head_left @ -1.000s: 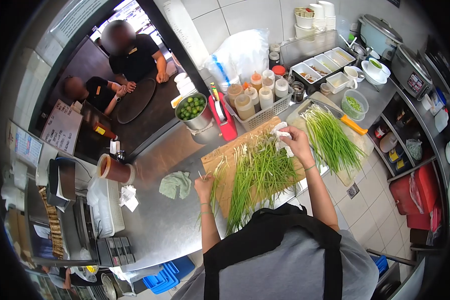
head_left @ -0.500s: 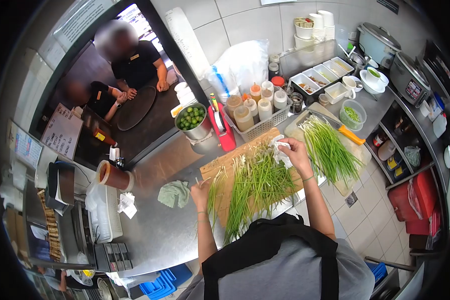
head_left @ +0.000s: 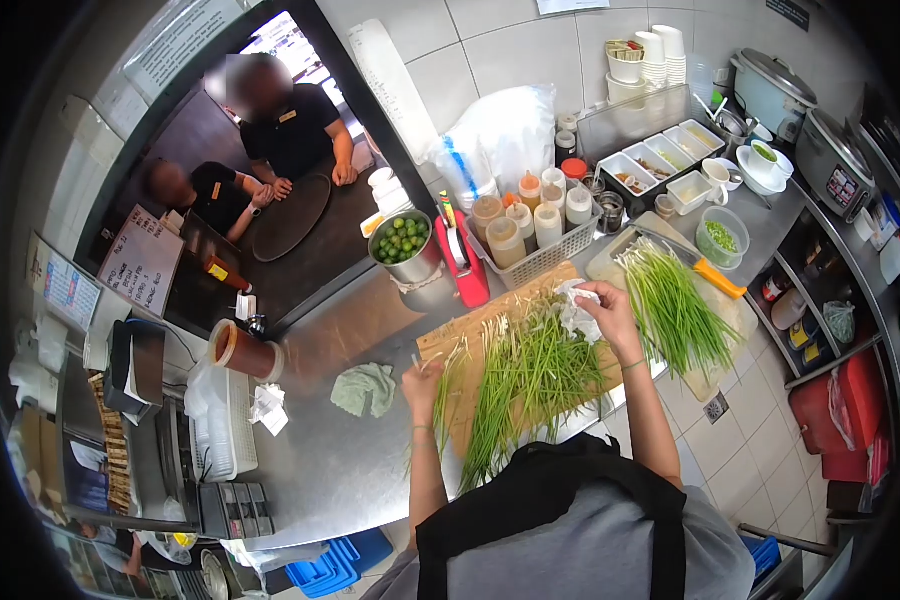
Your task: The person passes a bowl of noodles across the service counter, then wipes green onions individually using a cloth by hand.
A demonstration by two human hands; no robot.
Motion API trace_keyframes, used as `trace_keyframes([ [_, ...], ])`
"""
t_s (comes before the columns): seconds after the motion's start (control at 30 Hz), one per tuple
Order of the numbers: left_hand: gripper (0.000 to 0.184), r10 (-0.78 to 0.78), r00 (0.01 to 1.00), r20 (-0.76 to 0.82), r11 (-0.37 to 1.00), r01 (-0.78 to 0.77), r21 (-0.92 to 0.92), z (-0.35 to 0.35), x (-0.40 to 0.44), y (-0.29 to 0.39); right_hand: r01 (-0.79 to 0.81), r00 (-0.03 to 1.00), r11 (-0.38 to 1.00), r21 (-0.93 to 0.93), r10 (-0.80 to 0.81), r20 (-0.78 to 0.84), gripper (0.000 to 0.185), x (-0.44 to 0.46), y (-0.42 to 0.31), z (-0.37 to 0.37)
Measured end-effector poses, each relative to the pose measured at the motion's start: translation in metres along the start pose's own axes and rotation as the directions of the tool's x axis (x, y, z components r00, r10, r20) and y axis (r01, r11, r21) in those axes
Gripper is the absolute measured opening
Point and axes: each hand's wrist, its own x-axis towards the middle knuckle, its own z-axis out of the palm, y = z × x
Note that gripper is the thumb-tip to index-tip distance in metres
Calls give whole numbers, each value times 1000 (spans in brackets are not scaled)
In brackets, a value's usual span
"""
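My left hand [head_left: 423, 386] is closed at the left edge of the wooden cutting board [head_left: 457, 443]. A thin pale end pokes up from its fingers, apparently a spring onion, with a green strand trailing by the forearm. A loose heap of spring onions [head_left: 526, 378] covers much of the board, white ends toward the back and green tops hanging over the front edge. At the heap's back right, my right hand [head_left: 610, 318] pinches a crumpled white tissue [head_left: 578, 315]. A neater bunch of spring onions [head_left: 678, 310] lies on a second, pale board [head_left: 733, 335] to the right.
An orange-handled knife [head_left: 720, 279] rests behind that bunch, beside a tub of chopped greens [head_left: 720, 238]. Behind the board stand a basket of squeeze bottles [head_left: 545, 250], a red tape dispenser [head_left: 467, 270] and a pot of green limes [head_left: 404, 245]. A green cloth [head_left: 363, 388] lies left. Two people stand beyond the hatch.
The whole view has shifted slightly, so the scene sits further right. Both hands keep nearly the same places, the right one still holding the tissue.
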Motion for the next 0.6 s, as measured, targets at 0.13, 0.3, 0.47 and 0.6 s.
trace_keyframes([
  [0.13, 20, -38, 999, 26, 993, 35, 113, 13, -1, -13, 4, 1000, 1000, 1, -4, 24, 17, -1, 1, 3],
  [0.3, 20, -63, 998, -7, 987, 63, 150, 7, 0, -16, -13, 1000, 999, -45, 13, -5, 18, -2, 10, -3],
  [0.47, 21, -21, 1000, -17, 972, 24, 232, 6, -8, 0, -27, 1000, 1000, -10, 27, 9, 19, -3, 6, -2],
  [0.6, 22, -35, 999, -13, 970, 37, 239, 5, -13, 1, -45, 998, 998, 38, 44, 33, 17, -4, 7, -3],
])
